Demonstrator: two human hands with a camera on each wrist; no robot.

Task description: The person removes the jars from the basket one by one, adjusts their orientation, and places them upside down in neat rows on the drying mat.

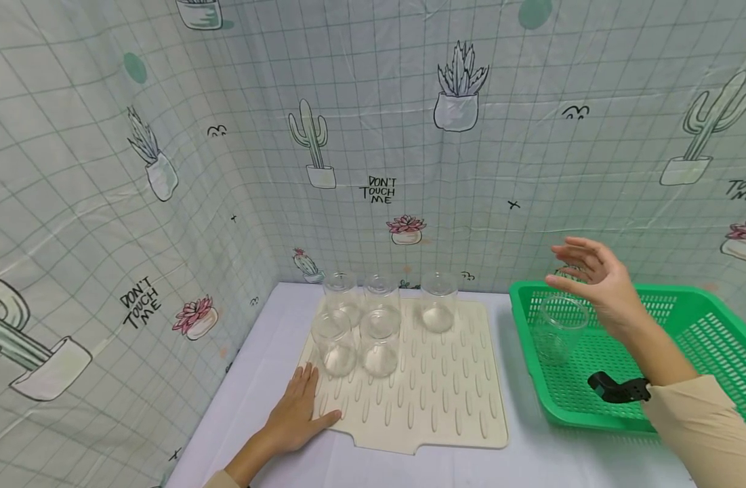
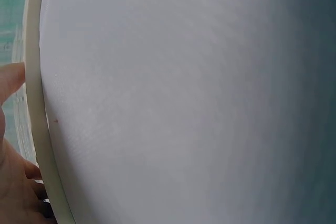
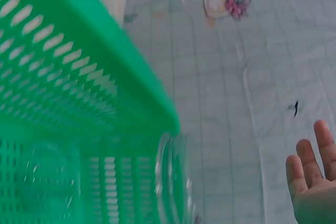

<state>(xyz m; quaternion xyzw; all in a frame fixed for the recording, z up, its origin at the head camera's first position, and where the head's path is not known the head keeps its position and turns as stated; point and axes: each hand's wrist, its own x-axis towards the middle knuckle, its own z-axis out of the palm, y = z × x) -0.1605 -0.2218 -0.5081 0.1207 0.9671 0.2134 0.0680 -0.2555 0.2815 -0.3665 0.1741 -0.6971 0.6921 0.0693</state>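
Note:
My left hand (image 1: 292,413) rests at the left front corner of a cream ridged mat (image 1: 433,386), its fingers extended along the edge and the thumb lying over the front. In the left wrist view, fingers and thumb (image 2: 13,80) meet the mat's pale rim (image 2: 34,93). Several clear plastic cups (image 1: 380,342) stand upright on the mat's back left part, one (image 1: 438,303) further right. My right hand (image 1: 606,288) hangs above a green basket (image 1: 558,412), fingers loosely bent and holding nothing. Just below it, a clear cup (image 1: 555,339) stands inside the basket's left end.
The basket's perforated wall (image 3: 68,51) rises between the right hand and the mat in the right wrist view. A cactus-print sheet (image 1: 360,135) hangs behind and to the left. White cloth (image 1: 244,379) covers the table.

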